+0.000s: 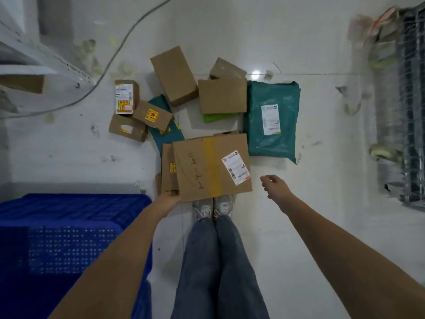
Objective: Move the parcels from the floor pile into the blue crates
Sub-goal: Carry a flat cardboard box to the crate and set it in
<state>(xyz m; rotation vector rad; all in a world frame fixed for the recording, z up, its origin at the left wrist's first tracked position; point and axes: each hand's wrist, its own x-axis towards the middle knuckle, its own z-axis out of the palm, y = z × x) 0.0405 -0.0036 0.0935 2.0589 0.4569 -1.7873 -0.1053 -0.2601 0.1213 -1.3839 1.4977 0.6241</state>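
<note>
Brown cardboard parcel with yellow tape (212, 166) is held at its near-left corner by the left hand (169, 200), fingers hidden beneath. Right hand (274, 184) is relaxed, empty, just beside it. Transfer leftward into the blue perforated plastic crate (69, 215) is judged next.

left hand (169, 200) gripping taped box (212, 166), right hand (274, 186) free

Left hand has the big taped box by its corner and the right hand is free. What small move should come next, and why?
Probably bring the right hand, open and empty beside it, onto the right edge of the big box. The left hand grips only its near-left corner, and the blue crate sits off to the left.
</note>
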